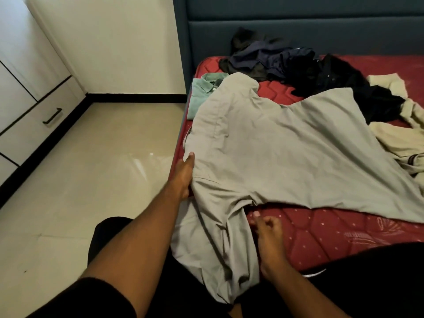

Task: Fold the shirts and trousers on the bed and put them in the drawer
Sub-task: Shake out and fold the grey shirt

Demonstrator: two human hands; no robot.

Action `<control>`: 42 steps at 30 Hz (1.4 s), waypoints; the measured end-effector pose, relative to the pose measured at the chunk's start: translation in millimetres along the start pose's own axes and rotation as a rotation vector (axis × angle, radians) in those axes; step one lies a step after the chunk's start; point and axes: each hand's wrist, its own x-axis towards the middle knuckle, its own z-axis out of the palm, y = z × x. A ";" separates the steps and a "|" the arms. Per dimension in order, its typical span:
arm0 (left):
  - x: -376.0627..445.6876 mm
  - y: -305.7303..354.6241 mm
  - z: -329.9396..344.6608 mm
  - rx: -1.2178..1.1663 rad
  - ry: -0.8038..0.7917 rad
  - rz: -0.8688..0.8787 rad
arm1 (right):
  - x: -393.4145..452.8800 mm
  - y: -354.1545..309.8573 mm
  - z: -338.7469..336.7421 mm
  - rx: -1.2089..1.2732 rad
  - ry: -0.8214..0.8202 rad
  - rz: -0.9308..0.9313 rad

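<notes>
A large grey shirt (286, 157) lies spread on the red mattress (332, 235), with one sleeve hanging over the near edge. My left hand (183, 173) grips the shirt's left edge, thumb on top and fingers hidden under the cloth. My right hand (267, 230) is blurred, with curled fingers right beside the hanging sleeve; whether it holds the cloth is unclear. A folded green shirt (202, 92) sits at the mattress's left edge. The white drawer (27, 127) with a black handle (52, 116) is shut, at the far left.
A heap of dark clothes (286, 65) lies by the blue headboard (298, 21). Cream garments (399, 138) lie at the right, partly under the grey shirt. Beige tiled floor (91, 168) separates bed and cupboards.
</notes>
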 end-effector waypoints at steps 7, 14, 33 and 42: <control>-50.7 -38.7 -26.4 0.756 -0.157 0.113 | -1.7 -15.9 -2.1 0.026 -0.325 0.287; -104.0 -7.0 -20.5 1.282 -0.421 -0.521 | 25.7 -20.4 -30.6 -0.802 0.066 -0.415; -45.1 -40.9 51.1 1.254 -0.020 0.858 | 107.7 -42.0 -44.7 -1.505 -0.430 -0.787; -22.4 -25.6 162.0 1.693 -0.385 0.734 | 175.4 -138.7 -150.7 -1.324 -0.072 -0.558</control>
